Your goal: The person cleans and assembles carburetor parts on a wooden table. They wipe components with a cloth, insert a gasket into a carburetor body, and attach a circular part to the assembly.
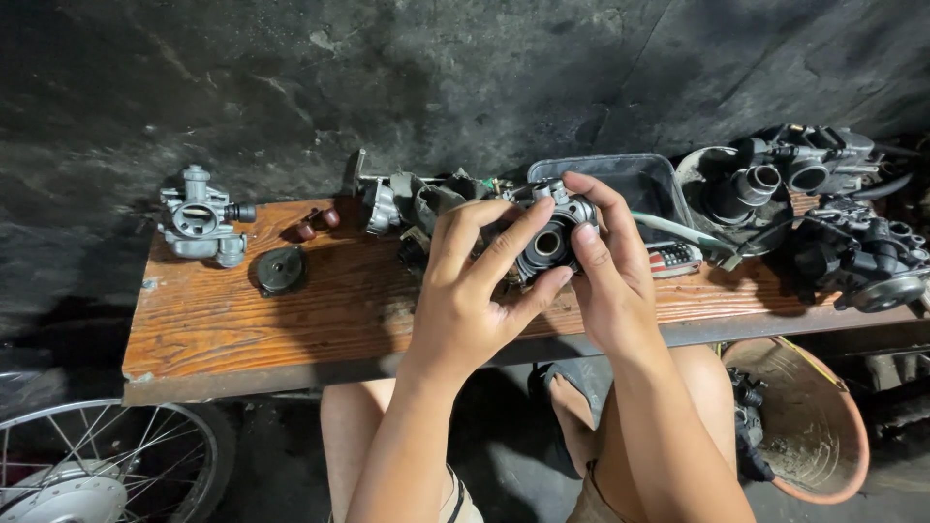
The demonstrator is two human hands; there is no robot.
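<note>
Seemingly mid-work, both hands, left hand (475,291) and right hand (605,276), pinch a carburetor body (550,237) at frame centre (another carburetor (201,218) sits untouched, upper left on the worktop (320,310)).

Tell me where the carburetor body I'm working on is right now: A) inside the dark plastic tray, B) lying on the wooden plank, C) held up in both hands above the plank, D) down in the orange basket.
C: both the left hand and right hand grip the carburetor body, lifted over the wooden plank.
</note>
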